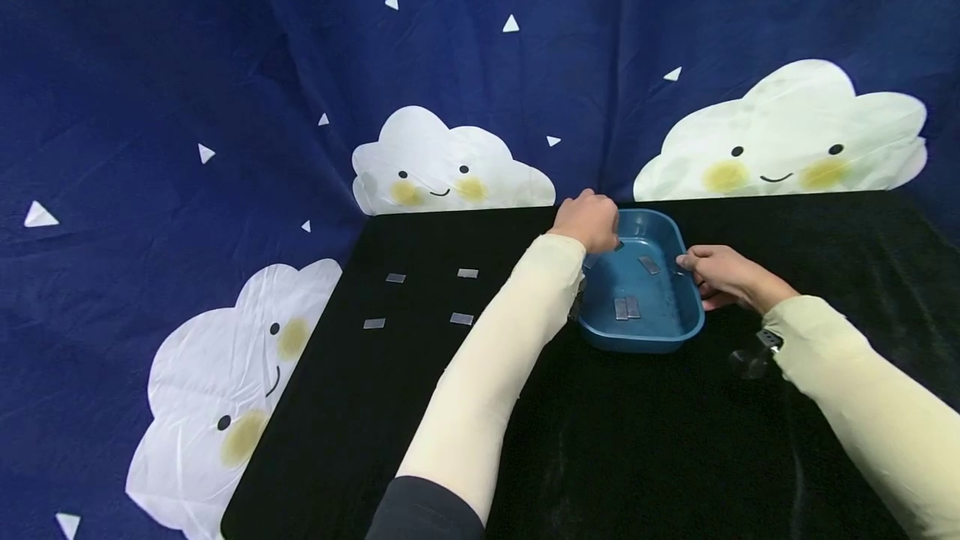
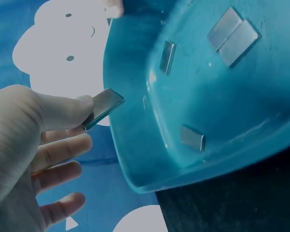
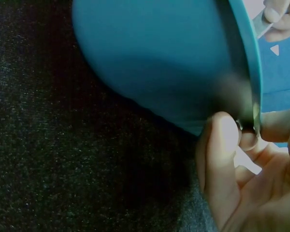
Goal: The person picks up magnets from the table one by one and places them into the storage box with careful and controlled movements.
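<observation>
My left hand (image 1: 590, 222) is over the left side of a blue plastic tub (image 1: 660, 322). Between its thumb and index finger it pinches a small silvery rectangular plate (image 2: 106, 104), at the tub's rim in the left wrist view; the other fingers are spread. My right hand (image 1: 729, 277) grips the tub's right rim, thumb and fingers on either side of the wall in the right wrist view. Inside the tub lie several similar plates, among them a side-by-side pair (image 2: 233, 36), a narrow-looking plate (image 2: 167, 57) and a lone plate (image 2: 192, 138).
Left of the tub, several plates lie spaced apart on the black table: a far-left plate (image 1: 395, 277), a brighter plate (image 1: 468, 273), a near-left plate (image 1: 373, 323) and another plate (image 1: 461, 318). A blue curtain (image 1: 465, 65) with white clouds hangs behind the table.
</observation>
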`<state>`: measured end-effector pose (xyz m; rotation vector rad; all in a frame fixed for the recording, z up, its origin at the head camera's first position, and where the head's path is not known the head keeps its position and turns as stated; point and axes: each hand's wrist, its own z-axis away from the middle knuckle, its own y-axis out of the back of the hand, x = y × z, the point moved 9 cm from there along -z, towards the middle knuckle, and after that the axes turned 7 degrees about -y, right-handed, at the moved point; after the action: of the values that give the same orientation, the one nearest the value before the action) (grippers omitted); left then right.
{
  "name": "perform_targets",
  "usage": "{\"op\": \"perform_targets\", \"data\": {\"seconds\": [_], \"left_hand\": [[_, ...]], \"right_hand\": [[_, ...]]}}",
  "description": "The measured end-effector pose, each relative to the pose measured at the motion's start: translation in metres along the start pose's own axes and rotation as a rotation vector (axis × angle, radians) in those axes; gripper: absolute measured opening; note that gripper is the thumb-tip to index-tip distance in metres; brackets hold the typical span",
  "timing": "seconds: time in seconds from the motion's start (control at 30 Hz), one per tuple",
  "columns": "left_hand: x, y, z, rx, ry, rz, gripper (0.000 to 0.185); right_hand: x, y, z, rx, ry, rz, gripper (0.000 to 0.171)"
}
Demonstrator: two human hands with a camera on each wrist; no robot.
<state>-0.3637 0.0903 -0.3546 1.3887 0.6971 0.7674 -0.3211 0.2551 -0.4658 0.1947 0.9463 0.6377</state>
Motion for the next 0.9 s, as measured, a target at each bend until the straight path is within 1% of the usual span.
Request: {"op": "perform_targets", "data": {"seconds": [0.23, 0.4, 0.53, 0.7, 0.9], "left_hand": [[0.006, -0.011, -0.002, -0.001, -0.014, 0.022, 0.016], [0.009, -0.015, -0.003, 0.003, -0.030, 0.042, 0.022], [0.012, -0.016, -0.003, 0.003, -0.041, 0.044, 0.022], [0.012, -0.018, -0.004, -0.006, -0.039, 0.040, 0.014], [0.012, -0.014, -0.002, 0.012, -0.047, 0.045, 0.014]], "right_hand": [[0.001, 0.001, 0.000, 0.005, -0.004, -0.007, 0.031], [0.000, 0.000, 0.000, 0.007, -0.006, -0.004, 0.031], [0.000, 0.000, 0.001, 0.011, -0.003, 0.000, 0.031], [0.001, 0.000, -0.001, 0.015, -0.006, -0.004, 0.032], [0.002, 0.001, -0.003, 0.017, -0.012, -0.004, 0.033]]}}
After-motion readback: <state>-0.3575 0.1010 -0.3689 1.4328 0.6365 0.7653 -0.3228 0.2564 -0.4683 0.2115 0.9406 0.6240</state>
